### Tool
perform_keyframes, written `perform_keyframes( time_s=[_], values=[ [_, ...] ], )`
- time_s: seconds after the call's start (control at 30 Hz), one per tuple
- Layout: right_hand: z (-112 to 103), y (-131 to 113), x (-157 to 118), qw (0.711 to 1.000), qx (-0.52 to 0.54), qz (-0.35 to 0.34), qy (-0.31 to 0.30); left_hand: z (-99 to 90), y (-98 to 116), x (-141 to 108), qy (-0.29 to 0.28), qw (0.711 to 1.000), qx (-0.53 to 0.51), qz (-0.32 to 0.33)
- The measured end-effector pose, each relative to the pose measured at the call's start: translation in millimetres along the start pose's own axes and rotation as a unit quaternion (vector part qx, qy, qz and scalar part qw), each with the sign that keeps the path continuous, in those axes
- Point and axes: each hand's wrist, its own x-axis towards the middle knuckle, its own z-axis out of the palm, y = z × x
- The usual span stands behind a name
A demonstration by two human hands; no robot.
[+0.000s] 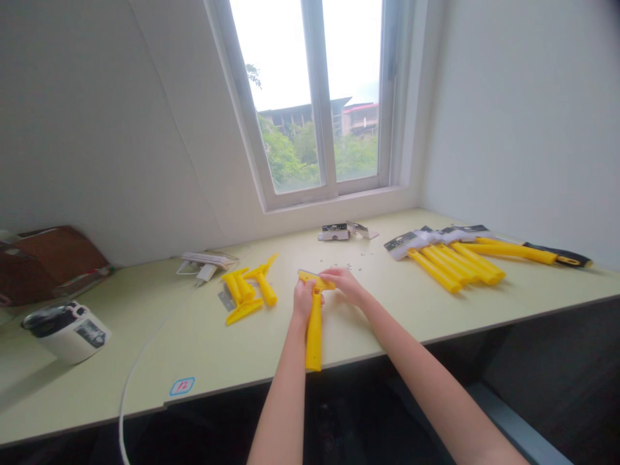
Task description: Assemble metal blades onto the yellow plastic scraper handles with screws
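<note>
A yellow scraper (314, 329) is held near the table's front edge, its handle pointing toward me and its wide head away. My left hand (303, 298) is closed around the scraper just below the head. At the right end of the head, my right hand (343, 284) has its fingers bent against it; whether they pinch anything small is too small to tell. Loose yellow scraper parts (238, 287) lie in a group to the left. Tiny metal bits (362, 254) are scattered beyond my right hand.
Scrapers with yellow handles (438, 268) and packaged heads lie at the right, beside a longer black-and-yellow tool (557, 254). Small boxes (335, 232) stand near the window. On the left are a white mug (72, 336), a power strip (208, 260), a cable and a brown bag (53, 261).
</note>
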Motion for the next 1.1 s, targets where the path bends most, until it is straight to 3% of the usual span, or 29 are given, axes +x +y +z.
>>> perform_keyframes(
  time_s=[0.47, 0.7, 1.1],
  values=[
    [-1.9, -2.2, 1.7, 0.997, 0.027, 0.064, 0.034, -2.1, -0.5, 0.0, -0.011, 0.999, -0.030, -0.001],
    [-2.8, -0.5, 1.7, 0.998, 0.027, 0.053, 0.016, -3.7, 1.3, 0.8, 0.026, 0.998, -0.049, 0.012],
    [-2.4, 0.8, 3.8, 0.998, 0.023, 0.038, 0.042, -4.4, 2.0, 1.2, 0.075, 0.994, -0.062, 0.039]
  ],
)
